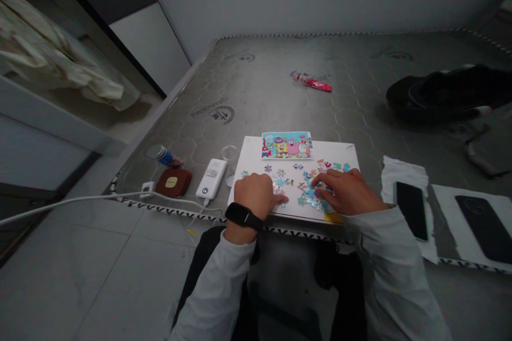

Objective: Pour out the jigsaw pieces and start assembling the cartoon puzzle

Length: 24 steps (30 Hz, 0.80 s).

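Glossy jigsaw pieces are scattered on a flat white board at the quilted mattress near edge. Left hand is curled, grasp can't be told. Right hand is laid flat on the pieces, released.

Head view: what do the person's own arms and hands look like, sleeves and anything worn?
Both arms wear long, loose, pale grey sleeves, plain with no markings visible. The left hand and right hand are bare, without gloves. A black wristband, likely a watch, sits on the left wrist.
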{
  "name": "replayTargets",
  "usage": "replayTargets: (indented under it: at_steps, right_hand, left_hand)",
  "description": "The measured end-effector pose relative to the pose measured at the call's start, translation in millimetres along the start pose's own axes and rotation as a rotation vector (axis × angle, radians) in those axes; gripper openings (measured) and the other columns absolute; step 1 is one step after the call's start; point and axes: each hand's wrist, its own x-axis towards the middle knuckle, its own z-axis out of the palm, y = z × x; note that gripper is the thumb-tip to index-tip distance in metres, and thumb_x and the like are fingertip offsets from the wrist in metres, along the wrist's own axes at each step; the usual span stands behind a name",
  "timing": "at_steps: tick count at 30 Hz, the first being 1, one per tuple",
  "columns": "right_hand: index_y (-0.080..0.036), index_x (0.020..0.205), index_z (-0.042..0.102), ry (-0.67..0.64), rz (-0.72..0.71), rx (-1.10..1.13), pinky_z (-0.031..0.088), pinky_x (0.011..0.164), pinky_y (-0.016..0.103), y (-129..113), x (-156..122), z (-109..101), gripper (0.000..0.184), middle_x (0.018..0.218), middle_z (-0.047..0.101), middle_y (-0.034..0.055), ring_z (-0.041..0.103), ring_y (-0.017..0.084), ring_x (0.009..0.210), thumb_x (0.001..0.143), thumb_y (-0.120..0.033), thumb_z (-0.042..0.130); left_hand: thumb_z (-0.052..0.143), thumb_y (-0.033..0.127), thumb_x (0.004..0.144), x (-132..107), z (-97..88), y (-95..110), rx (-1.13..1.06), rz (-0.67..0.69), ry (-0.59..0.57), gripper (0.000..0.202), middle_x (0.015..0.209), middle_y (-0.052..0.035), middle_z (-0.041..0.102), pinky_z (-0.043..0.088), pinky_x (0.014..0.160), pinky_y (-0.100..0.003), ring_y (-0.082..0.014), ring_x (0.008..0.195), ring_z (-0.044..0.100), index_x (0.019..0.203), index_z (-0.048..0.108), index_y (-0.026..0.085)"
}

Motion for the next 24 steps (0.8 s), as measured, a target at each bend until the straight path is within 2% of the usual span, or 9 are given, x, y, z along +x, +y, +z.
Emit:
replayTargets:
  at_steps: [3,6,8,11,13,15,19,24]
  right_hand:
    - [-0.027,0.105,0.069,0.018,-0.01,-0.001,0.033,0.084,0.04,-1.7,-0.1,0.6,0.014,0.099,0.072,0.0044,0.067,0.023,0.092,0.094,-0.025,0.06]
    - [-0.026,0.104,0.068,0.025,-0.016,0.001,0.033,0.084,0.039,-3.5,-0.1,0.5,0.014,0.098,0.073,0.0042,0.067,0.024,0.093,0.093,-0.023,0.06]
    - [-0.026,0.103,0.068,0.015,-0.009,0.007,0.033,0.084,0.039,-3.4,-0.4,-0.1,0.013,0.098,0.073,0.0039,0.068,0.024,0.093,0.093,-0.024,0.061]
    - [-0.027,0.102,0.07,0.006,0.013,0.021,0.033,0.084,0.04,-1.1,-1.4,-1.3,0.013,0.099,0.074,0.0034,0.068,0.023,0.09,0.092,-0.024,0.061]
    - [-0.027,0.101,0.071,-0.004,0.023,0.035,0.033,0.085,0.04,1.2,-2.0,-2.3,0.013,0.098,0.075,0.0029,0.068,0.022,0.088,0.092,-0.025,0.061]
    - [-0.027,0.1,0.072,-0.026,0.032,0.044,0.033,0.085,0.041,3.2,-2.5,-3.2,0.013,0.095,0.075,0.0024,0.068,0.022,0.088,0.092,-0.026,0.061]
    - [-0.028,0.098,0.073,-0.047,0.056,0.04,0.033,0.086,0.041,6.2,-2.5,-3.4,0.013,0.09,0.076,0.0021,0.068,0.023,0.089,0.091,-0.028,0.062]
    - [-0.027,0.099,0.073,-0.048,0.075,0.043,0.034,0.086,0.04,8.2,-2.5,-2.8,0.015,0.082,0.074,0.0011,0.067,0.021,0.081,0.091,-0.029,0.061]
  left_hand:
    - [0.064,0.073,0.078,-3.1,5.2,18.5,-0.038,0.037,0.035,0.057,0.087,-0.0147,0.077,0.055,0.075,-0.04,-0.0324,0.09,0.073,0.091,0.08,0.02]
    - [0.063,0.072,0.08,-3.4,10.9,32.2,-0.073,0.093,-0.003,0.057,0.086,-0.0136,0.077,0.055,0.075,-0.04,-0.0318,0.09,0.073,0.092,0.08,0.02]
    - [0.065,0.072,0.079,-1.9,12.1,31.6,-0.072,0.092,-0.03,0.056,0.087,-0.0139,0.077,0.055,0.077,-0.04,-0.0322,0.091,0.073,0.093,0.08,0.019]
    - [0.072,0.071,0.072,0.4,8.4,19.5,-0.051,0.045,-0.049,0.056,0.089,-0.0143,0.077,0.055,0.077,-0.04,-0.0333,0.093,0.073,0.094,0.08,0.02]
    - [0.076,0.068,0.069,0.7,4.4,11.5,-0.032,0.013,-0.031,0.053,0.087,-0.0142,0.077,0.054,0.075,-0.04,-0.0333,0.091,0.073,0.093,0.08,0.02]
    - [0.073,0.069,0.072,-0.1,2.0,9.0,-0.023,0.006,0.005,0.053,0.085,-0.0142,0.077,0.054,0.073,-0.04,-0.0329,0.088,0.073,0.09,0.08,0.02]
    - [0.059,0.074,0.081,-1.5,7.6,23.3,-0.045,0.033,0.093,0.06,0.082,-0.0147,0.076,0.052,0.071,-0.039,-0.0312,0.085,0.072,0.091,0.081,0.019]
    - [0.059,0.073,0.082,2.7,21.4,41.8,-0.088,0.077,0.07,0.059,0.084,-0.0151,0.077,0.052,0.071,-0.037,-0.0306,0.085,0.072,0.093,0.081,0.02]
